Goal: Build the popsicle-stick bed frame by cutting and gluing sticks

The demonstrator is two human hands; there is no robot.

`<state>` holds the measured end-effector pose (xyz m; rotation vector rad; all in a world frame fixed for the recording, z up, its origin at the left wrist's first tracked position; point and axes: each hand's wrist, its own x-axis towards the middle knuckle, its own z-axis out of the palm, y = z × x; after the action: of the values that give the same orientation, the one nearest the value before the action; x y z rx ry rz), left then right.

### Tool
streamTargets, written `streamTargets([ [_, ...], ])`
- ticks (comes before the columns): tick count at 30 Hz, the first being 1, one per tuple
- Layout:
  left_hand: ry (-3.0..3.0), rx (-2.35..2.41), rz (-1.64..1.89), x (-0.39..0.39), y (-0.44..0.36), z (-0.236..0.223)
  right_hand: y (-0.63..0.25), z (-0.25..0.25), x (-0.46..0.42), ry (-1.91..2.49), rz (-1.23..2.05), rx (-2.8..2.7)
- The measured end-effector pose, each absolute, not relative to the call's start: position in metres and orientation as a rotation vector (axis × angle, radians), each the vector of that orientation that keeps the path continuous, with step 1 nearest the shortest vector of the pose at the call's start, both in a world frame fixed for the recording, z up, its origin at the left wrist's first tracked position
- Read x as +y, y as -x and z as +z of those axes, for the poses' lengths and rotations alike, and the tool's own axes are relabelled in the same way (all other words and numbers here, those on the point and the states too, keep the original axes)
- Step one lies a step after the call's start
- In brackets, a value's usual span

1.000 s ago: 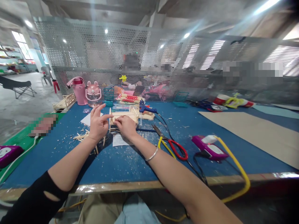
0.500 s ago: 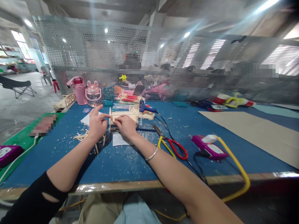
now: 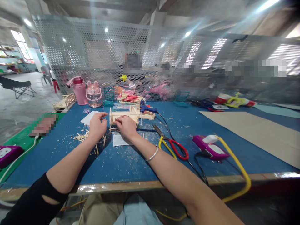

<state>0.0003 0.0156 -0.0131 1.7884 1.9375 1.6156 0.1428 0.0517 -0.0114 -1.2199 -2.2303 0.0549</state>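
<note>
stick model (image 3: pixel 134 116) at 12 o'clock, touched by right hand (image 3: pixel 127 126); whether pinched, cannot be told. left hand (image 3: pixel 97 125) at 11, half-curled, apart from it; contents hidden. model could be skewed by uneven pressing; glue gun (image 3: pixel 149 109) at 1 could be knocked.

The right hand (image 3: pixel 126 126) hides the lower front of the model (image 3: pixel 120 114), and what its fingers pinch is too small to tell. Whether the curled left hand (image 3: pixel 97 126) holds anything cannot be made out; it covers part of a white sheet (image 3: pixel 88 118). The right wrist overlaps a paper slip (image 3: pixel 119 140). The picture's edges cut off the brown sheet (image 3: pixel 253 134), left purple box (image 3: pixel 9 155) and black sleeve (image 3: pixel 35 201). People behind the mesh (image 3: pixel 93 56) are blurred.
</note>
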Motion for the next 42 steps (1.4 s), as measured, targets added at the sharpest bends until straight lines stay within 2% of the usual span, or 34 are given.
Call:
streamTargets([
  [7, -1.705, 1.951, 1.272, 0.02, 0.0, -0.017, -0.142, -0.012, 0.052, 1.199, 0.06, -2.219],
  [12, -1.722, 1.919, 1.295, 0.018, -0.002, -0.015, -0.143, -0.01, 0.051, 1.224, 0.07, -2.231],
  [19, -1.849, 1.9, 1.501, 0.014, -0.005, -0.013, -0.142, -0.013, 0.052, 1.213, 0.066, -2.216],
  [28, -2.064, 1.717, 1.474, 0.005, -0.013, -0.007, -0.151, -0.012, 0.046, 0.924, -0.037, -2.226],
  [34, -1.831, 1.833, 1.555, 0.009, -0.006, -0.007, -0.151, -0.016, 0.051, 1.048, 0.038, -2.248],
  [42, -1.867, 1.959, 1.37, 0.016, -0.001, -0.016, -0.147, -0.01, 0.053, 1.164, -0.008, -2.272],
])
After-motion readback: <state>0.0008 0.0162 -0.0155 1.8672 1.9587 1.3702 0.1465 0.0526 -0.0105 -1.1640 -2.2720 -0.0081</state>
